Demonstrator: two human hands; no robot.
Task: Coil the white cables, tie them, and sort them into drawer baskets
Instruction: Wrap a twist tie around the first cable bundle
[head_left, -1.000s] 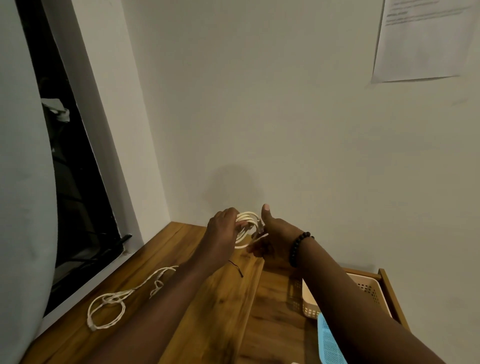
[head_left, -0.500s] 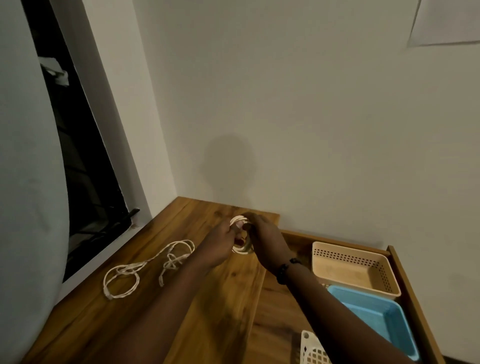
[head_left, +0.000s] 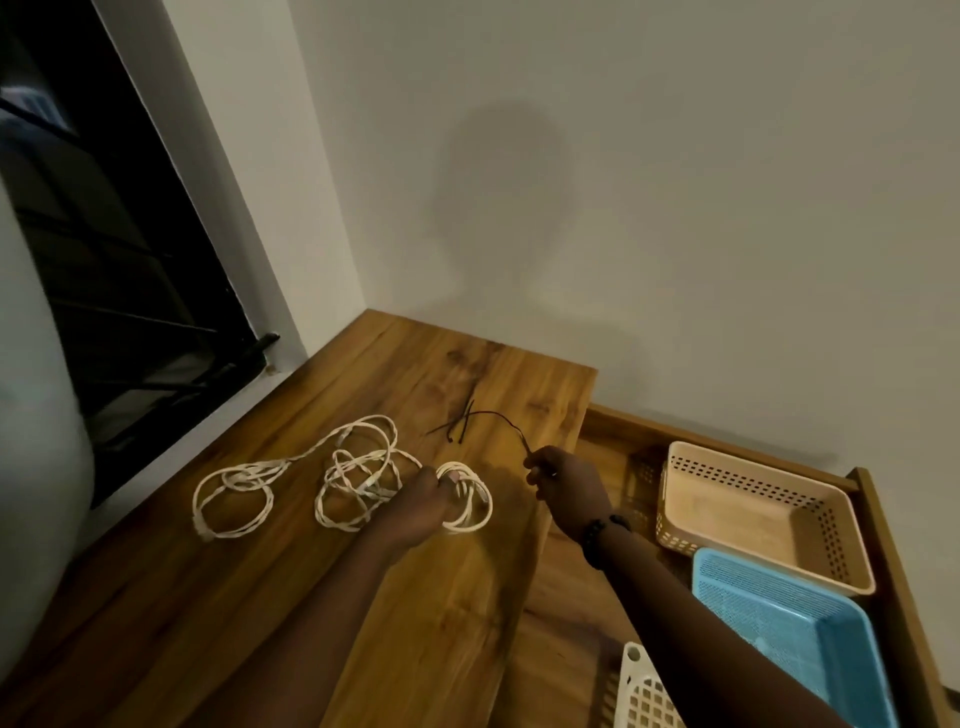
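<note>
My left hand (head_left: 423, 506) grips a small coiled white cable (head_left: 470, 501) just above the wooden tabletop (head_left: 291, 587). My right hand (head_left: 569, 486) is apart from the coil, to its right, and pinches one end of a thin black cable tie (head_left: 501, 418) that arcs up and to the left. Two more black ties (head_left: 457, 423) lie crossed on the table behind. A loose, tangled white cable (head_left: 306, 478) sprawls on the table to the left of my left hand.
An open wooden drawer (head_left: 878, 512) on the right holds a beige perforated basket (head_left: 753, 512), a blue basket (head_left: 800, 634) in front of it and a white basket (head_left: 644, 696) at the bottom edge. A dark window (head_left: 104, 291) and the wall bound the table's left and back.
The camera has tilted down, showing more table and drawer. My right hand has left the coil and now holds a black tie; my left hand keeps the coil, lower, near the table.
</note>
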